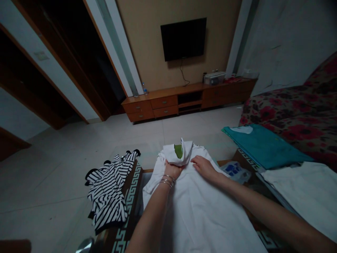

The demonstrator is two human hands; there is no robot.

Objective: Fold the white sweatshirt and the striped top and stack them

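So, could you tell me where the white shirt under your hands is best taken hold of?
Grip the raised folded bunch at the far end of the white shirt, coming from above, where the left hand sits: it stands up from the flat body, so fingers can close around it.

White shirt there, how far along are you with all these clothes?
Looks done: the teal garment lies flat and folded on the right. In hand: the left hand holds a folded-over bunch of the white shirt, and the right hand presses on it. Still to do: the black-and-white striped garment lies bunched beside the table, and the shirt's lower part lies spread flat.
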